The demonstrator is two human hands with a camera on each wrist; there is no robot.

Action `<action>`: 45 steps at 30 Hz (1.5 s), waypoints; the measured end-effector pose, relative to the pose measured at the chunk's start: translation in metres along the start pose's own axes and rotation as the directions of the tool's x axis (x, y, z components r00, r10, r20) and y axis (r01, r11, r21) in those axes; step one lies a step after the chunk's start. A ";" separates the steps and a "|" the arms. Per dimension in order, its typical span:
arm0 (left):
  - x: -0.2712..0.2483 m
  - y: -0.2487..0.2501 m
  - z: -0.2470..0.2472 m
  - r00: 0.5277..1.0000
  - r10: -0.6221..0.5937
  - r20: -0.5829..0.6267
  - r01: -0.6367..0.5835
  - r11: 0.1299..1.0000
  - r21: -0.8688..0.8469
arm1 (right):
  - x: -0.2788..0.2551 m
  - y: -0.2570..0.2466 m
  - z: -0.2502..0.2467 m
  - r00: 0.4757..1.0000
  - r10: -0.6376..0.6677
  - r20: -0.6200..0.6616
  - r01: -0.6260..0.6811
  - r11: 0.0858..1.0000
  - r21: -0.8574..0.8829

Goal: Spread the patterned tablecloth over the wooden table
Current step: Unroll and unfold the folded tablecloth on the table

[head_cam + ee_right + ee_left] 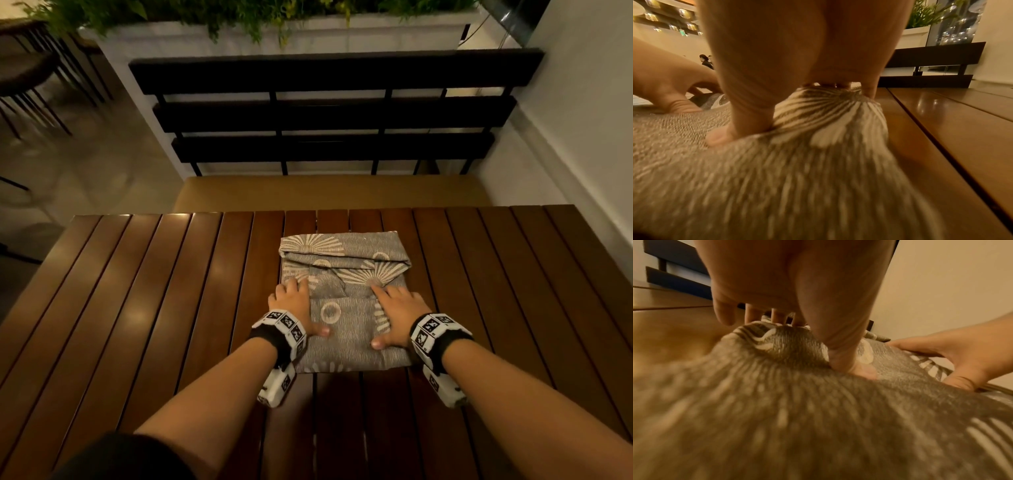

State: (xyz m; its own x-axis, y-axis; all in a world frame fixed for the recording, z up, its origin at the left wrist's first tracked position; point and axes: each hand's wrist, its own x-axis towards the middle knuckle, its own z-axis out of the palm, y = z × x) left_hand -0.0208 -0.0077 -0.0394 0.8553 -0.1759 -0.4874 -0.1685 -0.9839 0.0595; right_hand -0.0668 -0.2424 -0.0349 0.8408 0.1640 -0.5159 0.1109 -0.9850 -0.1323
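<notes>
The patterned tablecloth (342, 253), grey with pale sunburst and ring prints, lies folded in a thick rectangle on the middle of the slatted wooden table (137, 291). My left hand (298, 305) rests on the cloth's left edge, fingers stretched forward and thumb spread onto the fabric. My right hand (397, 311) lies flat on the right side, index finger pointing forward. In the left wrist view my left thumb (842, 353) presses into the tablecloth (797, 418). The right wrist view shows my right thumb (748, 126) pressing the tablecloth (797, 178) the same way.
A black slatted bench back (335, 113) with a tan seat cushion (329, 192) stands just past the table's far edge. Behind it is a white planter (274, 37) with green plants. A white wall (582, 137) runs along the right, and dark chairs (30, 78) stand at upper left.
</notes>
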 end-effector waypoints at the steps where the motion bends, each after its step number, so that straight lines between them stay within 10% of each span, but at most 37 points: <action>1: 0.002 0.003 -0.004 1.000 0.002 0.000 -0.002 1.000 0.024 | 0.002 0.000 -0.001 1.000 -0.004 0.012 0.003 1.000 0.025; 10: 0.025 0.014 -0.017 0.959 0.189 0.212 -0.211 0.974 0.082 | 0.018 0.001 -0.015 0.975 -0.056 0.217 0.023 0.988 0.151; 21: 0.014 0.012 -0.055 0.889 0.376 -0.261 -0.297 0.908 0.296 | 0.026 0.004 -0.054 0.945 -0.212 -0.250 0.169 0.968 -0.185; 32: -0.063 0.007 -0.001 0.769 0.578 0.273 -0.609 0.792 0.038 | -0.044 -0.027 0.000 0.929 -0.358 0.093 0.369 0.911 -0.184; 36: -0.066 0.003 0.006 0.814 0.569 0.119 -0.476 0.770 -0.424 | -0.055 -0.034 0.014 0.945 -0.282 0.168 0.286 0.958 -0.004; 41: -0.057 -0.008 0.031 0.883 0.469 0.017 -0.469 0.883 -0.001 | -0.052 -0.026 0.022 0.972 -0.225 -0.065 0.224 0.974 -0.014; 45: -0.061 -0.009 0.054 0.897 0.439 0.054 -0.442 0.890 0.109 | -0.060 -0.028 0.045 0.983 -0.150 0.108 0.165 0.975 -0.147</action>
State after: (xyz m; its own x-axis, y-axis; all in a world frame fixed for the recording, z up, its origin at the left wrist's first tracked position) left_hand -0.0975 0.0136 -0.0572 0.6668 -0.5877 -0.4582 -0.5813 -0.7950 0.1737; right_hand -0.1442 -0.2217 -0.0387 0.7523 0.3143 -0.5791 0.3247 -0.9416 -0.0892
